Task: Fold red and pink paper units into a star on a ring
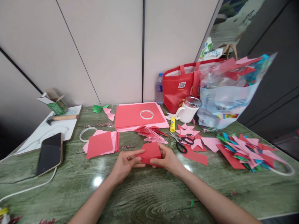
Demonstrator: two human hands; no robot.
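Note:
Both my hands hold one folded red paper square (pixel 150 151) just above the green marbled table (pixel 144 193). My left hand (pixel 126 163) pinches its left edge with thumb and fingers closed. On the right edge, my right hand (pixel 166 158) grips with the thumb on top. Behind the paper lies a heap of folded red and pink pieces (pixel 150 133). Black scissors (pixel 183 143) lie just right of my right hand.
A stack of red and pink squares (pixel 100 144) lies to the left, a phone (pixel 49 153) on a cable further left. Large red sheets with a tape ring (pixel 146 114), glue stick (pixel 172 123), white mug (pixel 188 110), red bag (pixel 181 87), plastic bag (pixel 230 93) and colourful folded pieces (pixel 247 152) fill the back and right.

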